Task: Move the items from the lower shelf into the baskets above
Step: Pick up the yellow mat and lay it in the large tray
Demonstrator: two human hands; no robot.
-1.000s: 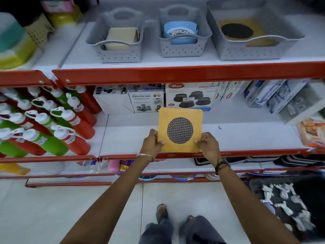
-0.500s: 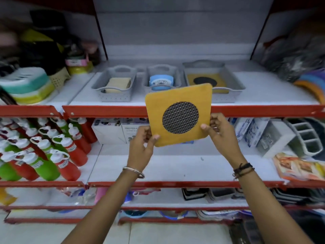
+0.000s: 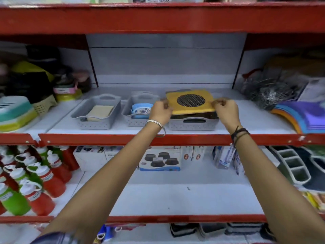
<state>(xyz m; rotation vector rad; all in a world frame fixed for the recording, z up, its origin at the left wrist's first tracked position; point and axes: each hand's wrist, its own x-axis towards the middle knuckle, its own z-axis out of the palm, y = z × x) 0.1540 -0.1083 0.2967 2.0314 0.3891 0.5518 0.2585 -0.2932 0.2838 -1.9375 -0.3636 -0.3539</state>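
Observation:
A yellow square pad with a round black mesh centre (image 3: 190, 101) lies almost flat over the top of the right grey basket (image 3: 192, 125) on the upper shelf. My left hand (image 3: 161, 111) pinches its left edge and my right hand (image 3: 226, 111) pinches its right edge. Under the pad the basket holds something dark that is mostly hidden. The middle grey basket (image 3: 139, 118) contains a blue round item (image 3: 141, 110). The left grey basket (image 3: 98, 115) holds a cream flat pad (image 3: 101, 111).
Boxes (image 3: 160, 158) stand at the back of the lower shelf, with red and green bottles (image 3: 29, 182) to the left and a grey divided holder (image 3: 292, 166) to the right. Coloured mats (image 3: 302, 117) and wire items (image 3: 270, 92) lie right of the baskets. Stacked tubs (image 3: 15, 113) sit left.
Both hands lifted the yellow pad from in front of the lower shelf up to the upper shelf and tipped it from upright to nearly flat over the right basket.

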